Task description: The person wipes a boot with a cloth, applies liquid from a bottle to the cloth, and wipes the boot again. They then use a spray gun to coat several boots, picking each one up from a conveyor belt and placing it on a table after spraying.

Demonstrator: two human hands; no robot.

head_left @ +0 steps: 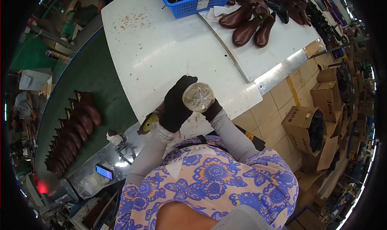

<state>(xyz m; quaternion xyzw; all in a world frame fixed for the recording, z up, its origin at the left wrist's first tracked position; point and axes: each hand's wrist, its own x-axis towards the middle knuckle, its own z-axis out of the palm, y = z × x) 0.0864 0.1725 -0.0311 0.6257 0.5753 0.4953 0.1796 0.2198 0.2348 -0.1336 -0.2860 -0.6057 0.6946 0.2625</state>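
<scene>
A clear plastic bottle (198,97) is tipped so its ridged base faces up toward me. My right hand (213,110), in a black glove, is closed around its lower right side, mostly hidden behind it. To the bottle's left, my left hand (178,104), also black-gloved, has its fingers curled against the bottle's far side; I cannot tell what they grip. Beside the left wrist, at the table edge, shows a brown shoe (149,122) with a yellow-green inside, partly covered by the hand and sleeve. Both hands are over the white table (153,64).
A blue basket (193,6) of dark items stands at the far edge. Brown shoes (246,30) are piled at the back right. More brown shoes (74,135) line the green belt (107,105) at left, near a phone (104,172). Cardboard boxes (300,127) stand on the floor at right.
</scene>
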